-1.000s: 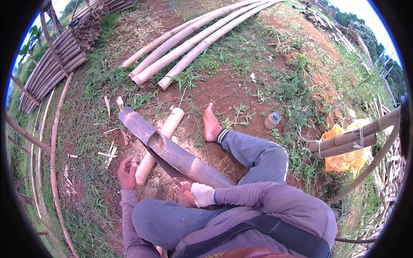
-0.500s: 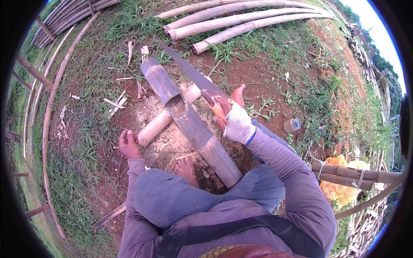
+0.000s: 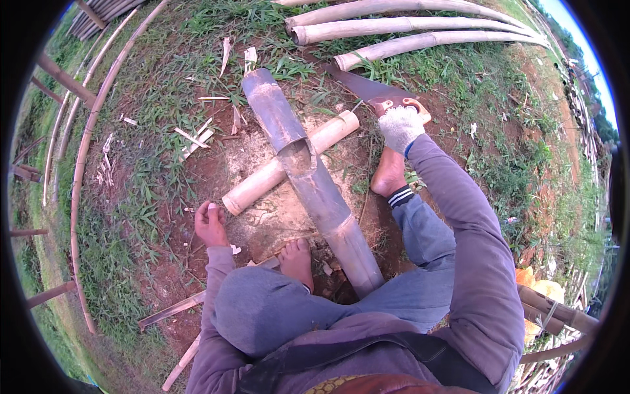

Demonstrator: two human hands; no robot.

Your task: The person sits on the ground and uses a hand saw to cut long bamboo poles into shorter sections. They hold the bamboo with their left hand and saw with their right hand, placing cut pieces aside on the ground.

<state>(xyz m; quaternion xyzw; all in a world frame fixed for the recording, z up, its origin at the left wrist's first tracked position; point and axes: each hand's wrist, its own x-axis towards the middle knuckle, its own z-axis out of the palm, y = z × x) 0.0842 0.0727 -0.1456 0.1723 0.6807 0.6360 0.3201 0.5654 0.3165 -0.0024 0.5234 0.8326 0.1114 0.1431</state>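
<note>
Bamboo poles (image 3: 420, 41) beyond the handsaw (image 3: 365, 87)

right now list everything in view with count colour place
hand saw: one, dark blade, upper right
pale bamboo piece: one, cream, centre
dark bamboo piece: one, purplish grey, across pale bamboo piece
bamboo poles: at least three, tan, top
rails: several, brown, left side
tied poles: two, brown, lower right
bag: one, orange, right edge
wood splinters: several, pale, upper left
split strips: at least two, tan, lower left
grass: patches, green, throughout
trousers: one pair, greyish blue, bottom
feet: two, bare, flanking dark bamboo piece
left hand: one, bare, near pale bamboo piece
right hand: one, white glove, holding hand saw
</note>
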